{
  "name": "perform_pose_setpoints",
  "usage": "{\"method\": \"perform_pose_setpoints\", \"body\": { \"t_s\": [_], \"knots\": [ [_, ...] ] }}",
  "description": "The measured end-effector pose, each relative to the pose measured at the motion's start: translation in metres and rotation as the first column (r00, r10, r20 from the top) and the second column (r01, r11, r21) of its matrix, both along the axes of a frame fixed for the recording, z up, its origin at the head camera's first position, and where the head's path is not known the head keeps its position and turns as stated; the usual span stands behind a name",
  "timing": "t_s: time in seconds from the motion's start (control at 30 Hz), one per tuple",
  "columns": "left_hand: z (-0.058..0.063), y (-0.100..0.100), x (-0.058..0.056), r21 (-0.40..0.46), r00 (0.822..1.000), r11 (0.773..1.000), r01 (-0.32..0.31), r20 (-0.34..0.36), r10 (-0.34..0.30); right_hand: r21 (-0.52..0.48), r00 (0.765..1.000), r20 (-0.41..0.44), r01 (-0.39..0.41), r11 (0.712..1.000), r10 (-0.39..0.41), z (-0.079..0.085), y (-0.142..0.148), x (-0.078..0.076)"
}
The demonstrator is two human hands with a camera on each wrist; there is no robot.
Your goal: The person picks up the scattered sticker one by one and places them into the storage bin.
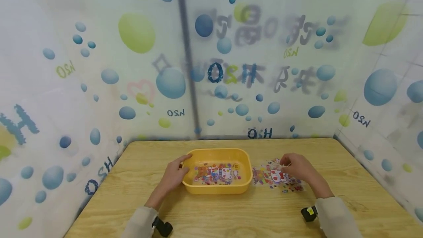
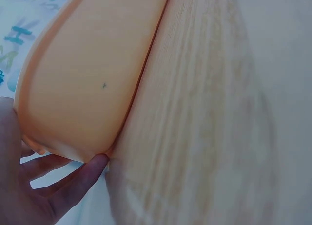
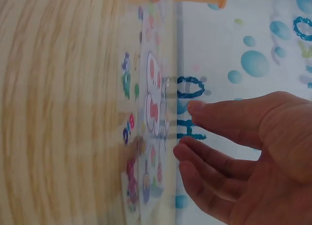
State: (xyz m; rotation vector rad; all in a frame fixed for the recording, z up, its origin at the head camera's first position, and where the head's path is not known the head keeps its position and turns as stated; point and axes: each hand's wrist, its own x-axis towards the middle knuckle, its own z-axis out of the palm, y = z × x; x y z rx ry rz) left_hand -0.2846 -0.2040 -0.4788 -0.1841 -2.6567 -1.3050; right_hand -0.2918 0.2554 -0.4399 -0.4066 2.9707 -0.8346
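A yellow plastic basin (image 1: 216,189) stands on the table, with colourful cartoon stickers (image 1: 216,173) lying inside it. My left hand (image 1: 174,172) grips the basin's left end, and in the left wrist view its fingers (image 2: 73,183) reach along the outer wall. To the right of the basin, a patch of clear cartoon stickers (image 1: 264,176) with a white cat-like figure lies on the wood. Just above its right part hovers my right hand (image 1: 299,168). The right wrist view shows that thumb and fingers (image 3: 214,178) bent a little and apart, with nothing between them.
The wooden table (image 1: 211,214) ends at the back against a sheet-like wall (image 1: 211,47) printed with blue and green bubbles. Similar walls stand on the left and right. Small black cameras (image 1: 162,227) sit on both wrists.
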Motion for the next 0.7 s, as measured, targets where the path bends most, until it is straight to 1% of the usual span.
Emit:
{"method": "perform_pose_setpoints", "body": {
  "t_s": [0.07, 0.2, 0.3, 0.47, 0.7],
  "knots": [
    [0.000, 0.000, 0.000, -0.001, 1.000, 1.000, 0.000, 0.001, 0.000, 0.036, 1.000, -0.004, 0.021, 0.999, -0.021, -0.001, 0.005, -0.001],
    [0.000, 0.000, 0.000, -0.006, 1.000, 1.000, 0.003, 0.005, -0.002, 0.073, 0.998, 0.017, 0.064, 0.995, -0.065, -0.005, 0.016, -0.003],
    [0.000, 0.001, 0.000, -0.015, 1.000, 1.000, 0.003, 0.005, -0.003, 0.084, 0.996, 0.039, 0.075, 0.994, -0.078, -0.006, 0.023, -0.005],
    [0.000, 0.001, 0.000, -0.021, 1.000, 1.000, 0.000, 0.003, 0.000, 0.083, 0.995, 0.061, 0.071, 0.994, -0.076, -0.007, 0.031, -0.006],
    [-0.001, 0.000, 0.000, -0.009, 1.000, 1.000, -0.002, 0.012, 0.002, 0.092, 0.994, 0.053, 0.085, 0.992, -0.091, -0.010, 0.033, -0.006]
  ]
}}
